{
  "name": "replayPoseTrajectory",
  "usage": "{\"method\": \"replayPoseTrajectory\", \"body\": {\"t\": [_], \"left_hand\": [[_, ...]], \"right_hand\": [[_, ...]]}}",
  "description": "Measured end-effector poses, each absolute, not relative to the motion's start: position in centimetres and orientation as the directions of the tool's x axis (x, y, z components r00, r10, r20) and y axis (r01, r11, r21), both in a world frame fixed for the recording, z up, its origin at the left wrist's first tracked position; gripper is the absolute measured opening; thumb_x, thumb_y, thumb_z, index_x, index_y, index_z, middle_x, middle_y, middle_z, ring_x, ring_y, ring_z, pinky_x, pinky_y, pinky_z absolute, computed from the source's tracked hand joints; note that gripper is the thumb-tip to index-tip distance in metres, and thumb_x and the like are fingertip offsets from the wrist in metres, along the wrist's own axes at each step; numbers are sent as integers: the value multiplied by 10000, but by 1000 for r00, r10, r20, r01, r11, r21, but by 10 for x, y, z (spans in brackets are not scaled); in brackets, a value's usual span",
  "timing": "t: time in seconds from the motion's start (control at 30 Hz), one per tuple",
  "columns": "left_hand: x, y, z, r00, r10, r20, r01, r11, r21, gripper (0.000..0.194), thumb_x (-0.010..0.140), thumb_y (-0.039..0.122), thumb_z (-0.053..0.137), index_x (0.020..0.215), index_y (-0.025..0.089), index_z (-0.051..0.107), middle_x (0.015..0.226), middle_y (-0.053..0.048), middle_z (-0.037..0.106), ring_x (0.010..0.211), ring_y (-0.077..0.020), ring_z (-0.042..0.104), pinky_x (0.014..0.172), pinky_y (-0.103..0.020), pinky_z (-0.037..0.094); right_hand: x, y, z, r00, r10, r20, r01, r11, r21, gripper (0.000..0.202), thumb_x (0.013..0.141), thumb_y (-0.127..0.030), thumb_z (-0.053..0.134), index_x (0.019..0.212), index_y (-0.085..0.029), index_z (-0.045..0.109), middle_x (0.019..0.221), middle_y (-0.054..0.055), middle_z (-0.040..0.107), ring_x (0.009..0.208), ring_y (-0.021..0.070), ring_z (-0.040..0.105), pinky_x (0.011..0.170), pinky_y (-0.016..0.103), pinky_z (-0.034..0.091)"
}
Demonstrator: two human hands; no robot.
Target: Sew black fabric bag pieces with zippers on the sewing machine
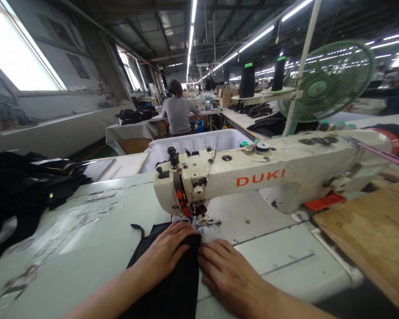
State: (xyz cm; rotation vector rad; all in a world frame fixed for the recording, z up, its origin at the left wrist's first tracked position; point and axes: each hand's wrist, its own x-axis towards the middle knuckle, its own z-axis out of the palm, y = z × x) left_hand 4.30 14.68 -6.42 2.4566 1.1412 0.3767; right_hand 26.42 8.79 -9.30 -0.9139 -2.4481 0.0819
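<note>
A black fabric piece (177, 288) lies on the sewing machine table, its far end at the presser foot (199, 221) of the white sewing machine (226, 177). My left hand (168, 248) rests flat on top of the fabric, fingers stretched toward the needle area and thumb apart. Beside the fabric's right edge lies my right hand (228, 270), its fingertips touching that edge and its fingers slightly bent on the table. The underside of both hands is hidden. A thin black strip (138, 228) sticks out from the fabric's left side.
Dark garments (26, 190) are heaped on the left. Behind the machine stands a white bin (199, 138). Thread cones (247, 82) and a green fan (322, 84) rise at the right, above a wooden board (372, 235). A person (179, 108) sits farther ahead, facing away.
</note>
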Motion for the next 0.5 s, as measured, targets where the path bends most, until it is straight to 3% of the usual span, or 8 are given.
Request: {"method": "replayPoseTrajectory", "body": {"t": [0.17,0.33,0.5], "left_hand": [[46,156,-65,637,769,56,626,-558,545,220,938,159,521,1115,250,615,1193,-35,599,1164,-207,540,1053,-371,397],[51,161,-60,660,750,51,612,-576,542,80,931,192,537,979,224,593,1008,-15,624,1036,-192,575,963,-325,448],[50,162,-62,669,741,55,616,-594,517,78,928,179,528,941,231,584,998,-2,638,1070,-191,567,999,-318,423]], "right_hand": [[263,90,-97,-641,636,430,611,762,-216,322,948,-297,595,1225,-136,570,1238,70,636,1155,222,525,1061,340,350],[261,93,-96,-664,626,409,607,771,-192,258,955,-279,577,1170,-137,582,1150,69,662,1101,222,546,1050,361,357],[259,93,-91,-672,637,377,613,765,-198,225,924,-287,616,1099,-146,599,1069,53,655,1039,231,544,999,357,391]]}}
